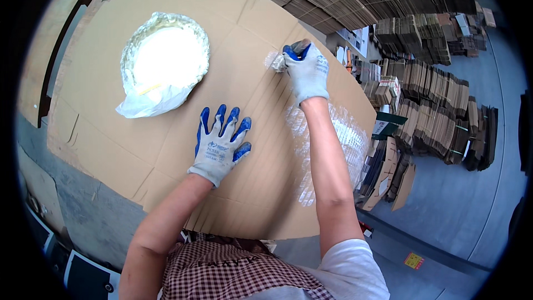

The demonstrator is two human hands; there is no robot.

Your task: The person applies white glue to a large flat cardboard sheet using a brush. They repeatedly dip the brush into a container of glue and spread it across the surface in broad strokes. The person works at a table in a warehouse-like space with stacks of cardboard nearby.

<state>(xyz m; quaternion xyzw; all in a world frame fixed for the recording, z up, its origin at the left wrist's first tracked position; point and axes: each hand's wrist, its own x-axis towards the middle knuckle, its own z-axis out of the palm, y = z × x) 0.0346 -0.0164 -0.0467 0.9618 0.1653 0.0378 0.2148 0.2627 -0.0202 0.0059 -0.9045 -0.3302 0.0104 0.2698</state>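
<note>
the right hand (307,69) is closed around a glue brush (276,61) at the flap edge, the left hand (220,144) lies open, flat on the cardboard sheet (250,111) beside it, and i reckon wet glue could smear under that forearm.

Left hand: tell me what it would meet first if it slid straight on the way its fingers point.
The left hand lies flat on the cardboard sheet, fingers pointing away from the person. Straight ahead is only bare cardboard; the glue bowl sits off to the left, probably missed.
</note>
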